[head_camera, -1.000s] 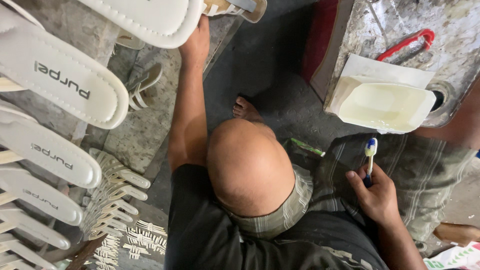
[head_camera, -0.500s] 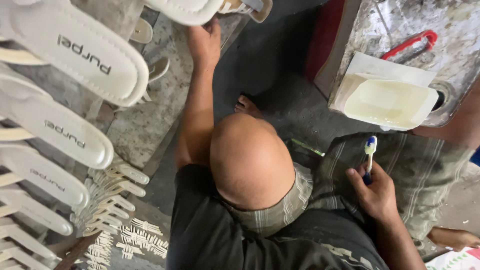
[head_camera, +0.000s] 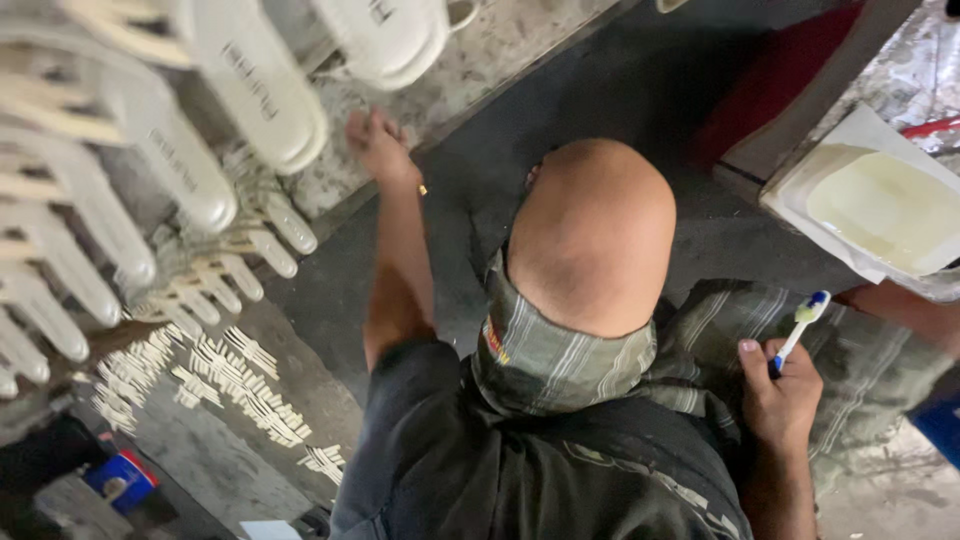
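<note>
My left hand (head_camera: 378, 145) reaches forward to the grey concrete ledge (head_camera: 470, 75), just below a white shoe sole (head_camera: 385, 35); its fingers look apart and hold nothing, though it is blurred. More white soles (head_camera: 175, 165) lie in rows at the left. My right hand (head_camera: 782, 392) rests on my checked lap, shut on a toothbrush (head_camera: 800, 325) with a blue and white handle, bristles up. My head and dark shirt fill the middle of the view.
A white tray of pale yellow glue (head_camera: 880, 205) sits at the right on a worn metal surface. Heaps of narrow white strips (head_camera: 235, 375) lie at the lower left beside a blue can (head_camera: 120, 478). A red object (head_camera: 790, 85) stands behind the dark floor.
The view has swung left and closer. My left hand has come off the sole at the top and dropped to the ledge below it. My right hand still holds the toothbrush in place.
</note>
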